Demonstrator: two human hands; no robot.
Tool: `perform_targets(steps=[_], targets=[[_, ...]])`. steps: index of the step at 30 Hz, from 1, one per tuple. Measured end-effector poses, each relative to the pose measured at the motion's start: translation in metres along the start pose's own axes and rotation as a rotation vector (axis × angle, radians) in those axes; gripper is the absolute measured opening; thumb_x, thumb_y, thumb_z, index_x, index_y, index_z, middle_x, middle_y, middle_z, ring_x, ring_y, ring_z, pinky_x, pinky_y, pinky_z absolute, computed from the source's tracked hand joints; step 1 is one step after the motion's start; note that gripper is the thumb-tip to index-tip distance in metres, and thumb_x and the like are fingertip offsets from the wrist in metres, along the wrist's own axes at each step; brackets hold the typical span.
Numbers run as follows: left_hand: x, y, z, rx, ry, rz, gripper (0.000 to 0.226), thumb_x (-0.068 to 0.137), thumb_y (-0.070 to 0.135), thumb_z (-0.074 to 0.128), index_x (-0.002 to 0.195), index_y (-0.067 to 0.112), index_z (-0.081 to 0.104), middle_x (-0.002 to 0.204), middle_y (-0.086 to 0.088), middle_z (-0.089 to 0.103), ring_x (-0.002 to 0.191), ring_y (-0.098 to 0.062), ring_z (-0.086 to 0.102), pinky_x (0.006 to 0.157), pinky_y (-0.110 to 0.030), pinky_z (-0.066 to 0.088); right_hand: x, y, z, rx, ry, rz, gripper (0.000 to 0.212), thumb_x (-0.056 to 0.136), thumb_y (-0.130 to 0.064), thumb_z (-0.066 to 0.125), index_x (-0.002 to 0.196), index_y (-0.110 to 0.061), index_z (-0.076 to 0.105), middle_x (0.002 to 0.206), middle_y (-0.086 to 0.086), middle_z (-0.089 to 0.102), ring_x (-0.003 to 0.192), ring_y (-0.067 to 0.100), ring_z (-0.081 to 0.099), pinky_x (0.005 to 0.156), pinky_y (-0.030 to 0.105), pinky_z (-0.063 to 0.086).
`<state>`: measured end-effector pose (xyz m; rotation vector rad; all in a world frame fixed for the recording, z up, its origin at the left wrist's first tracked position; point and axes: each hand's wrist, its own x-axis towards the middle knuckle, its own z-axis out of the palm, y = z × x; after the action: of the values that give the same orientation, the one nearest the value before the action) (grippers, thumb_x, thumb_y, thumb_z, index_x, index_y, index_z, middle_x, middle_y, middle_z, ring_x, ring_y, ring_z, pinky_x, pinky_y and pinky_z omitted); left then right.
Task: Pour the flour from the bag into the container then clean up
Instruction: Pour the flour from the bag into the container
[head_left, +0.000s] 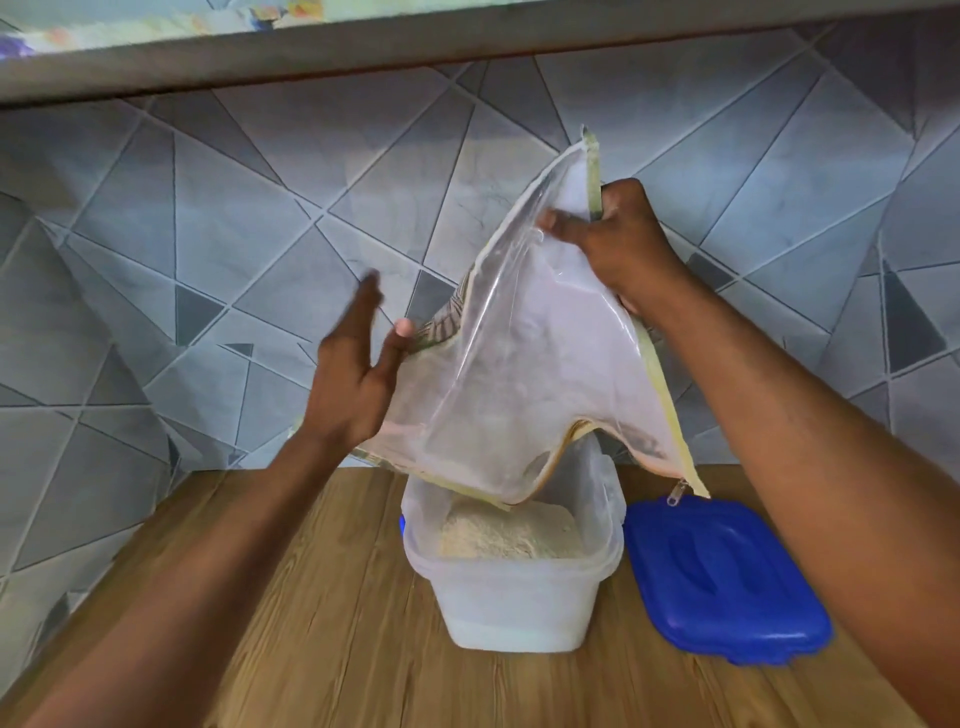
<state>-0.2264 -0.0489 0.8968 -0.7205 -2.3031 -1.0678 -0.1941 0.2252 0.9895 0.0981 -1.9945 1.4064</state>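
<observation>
One bag (524, 353), upended over one container (511, 587) on the table (322, 623); flour (511, 532) heaped inside. Right hand (621, 241) grip clenched on the bag's top corner; left hand (353, 384) flat against its side, fingers straight. Bag looks limp, slick, near empty: hold by corners. One blue lid (727, 577) beside the container.

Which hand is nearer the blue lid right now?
Right. The right hand grips the upturned bag at its top, above the blue lid. The left hand is open against the bag's far side, beyond the container.
</observation>
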Motion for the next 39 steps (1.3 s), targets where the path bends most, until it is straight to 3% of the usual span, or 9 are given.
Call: perform_targets(steps=[5,10,15,20,23,28,32,37,39], targets=[[-0.008,0.012,-0.005,0.203,-0.222,0.206,0.079,0.092,0.077,0.026,0.154,0.029,0.038,0.16,0.012,0.038,0.148,-0.011,0.036,0.116,-0.026,0.03,0.005,-0.001,0.007,-0.002,0.018,0.032,0.048,0.08,-0.036,0.082,0.074,-0.019,0.038,0.07,-0.002,0.031,0.058,0.01,0.034,0.052,0.023,0.03],[-0.005,0.009,-0.016,0.104,-0.252,0.074,0.068,0.095,0.073,0.032,0.152,0.037,0.04,0.157,0.008,0.045,0.147,-0.015,0.04,0.121,-0.047,0.034,0.008,-0.005,0.012,0.056,0.027,0.051,0.036,0.081,-0.029,0.082,0.076,-0.013,0.05,0.063,-0.009,0.044,0.052,0.003,0.044,0.05,0.018,0.036],[-0.007,0.018,-0.023,0.369,-0.136,0.165,0.078,0.097,0.064,0.031,0.161,0.021,0.02,0.166,-0.002,0.028,0.151,-0.03,0.031,0.122,-0.052,0.026,0.007,-0.016,0.01,0.117,0.08,0.071,0.027,0.083,-0.023,0.081,0.075,-0.013,0.058,0.062,-0.007,0.053,0.052,0.004,0.051,0.052,0.019,0.041],[-0.009,0.002,-0.034,0.386,0.333,0.264,0.074,0.098,0.043,0.038,0.156,-0.001,0.025,0.165,-0.019,0.023,0.155,-0.034,0.02,0.124,-0.055,0.023,0.004,-0.022,0.005,0.177,0.107,0.088,0.025,0.084,-0.024,0.081,0.089,-0.008,0.062,0.08,0.01,0.056,0.07,0.017,0.058,0.061,0.027,0.046],[-0.013,-0.005,-0.026,0.624,-0.101,0.3,0.086,0.097,0.071,0.014,0.157,0.011,0.031,0.162,-0.009,0.036,0.147,-0.028,0.039,0.125,-0.051,0.019,0.004,-0.023,0.006,0.175,0.116,0.117,0.027,0.084,-0.021,0.081,0.078,-0.012,0.055,0.072,0.003,0.056,0.055,0.005,0.058,0.054,0.019,0.046],[-0.018,0.004,-0.023,0.404,0.232,0.261,0.086,0.096,0.063,0.023,0.158,0.004,0.022,0.167,-0.011,0.022,0.155,-0.027,0.023,0.126,-0.048,0.022,0.003,-0.025,0.012,0.106,0.127,0.133,0.038,0.086,-0.022,0.079,0.072,-0.019,0.044,0.068,-0.004,0.046,0.051,0.002,0.046,0.049,0.018,0.04],[-0.021,0.01,-0.008,0.541,-0.192,0.301,0.084,0.094,0.075,0.011,0.16,0.024,0.024,0.167,0.001,0.025,0.151,-0.023,0.033,0.127,-0.044,0.019,0.004,-0.031,0.012,0.14,0.154,0.135,0.033,0.085,-0.022,0.08,0.075,-0.015,0.049,0.071,0.001,0.048,0.052,0.004,0.049,0.051,0.019,0.041],[-0.026,0.011,-0.009,0.34,0.306,0.204,0.085,0.097,0.061,0.025,0.158,0.001,0.022,0.168,-0.016,0.016,0.157,-0.028,0.014,0.128,-0.049,0.014,0.002,-0.027,0.012,0.167,0.143,0.144,0.029,0.084,-0.026,0.081,0.084,-0.011,0.056,0.081,0.008,0.054,0.067,0.015,0.057,0.057,0.025,0.046],[-0.025,0.01,-0.009,0.416,0.23,0.218,0.085,0.097,0.062,0.026,0.158,0.002,0.023,0.167,-0.016,0.016,0.157,-0.03,0.013,0.128,-0.05,0.011,0.0,-0.025,0.01,0.169,0.145,0.152,0.028,0.083,-0.028,0.081,0.087,-0.01,0.059,0.079,0.007,0.057,0.066,0.015,0.059,0.058,0.027,0.048]])
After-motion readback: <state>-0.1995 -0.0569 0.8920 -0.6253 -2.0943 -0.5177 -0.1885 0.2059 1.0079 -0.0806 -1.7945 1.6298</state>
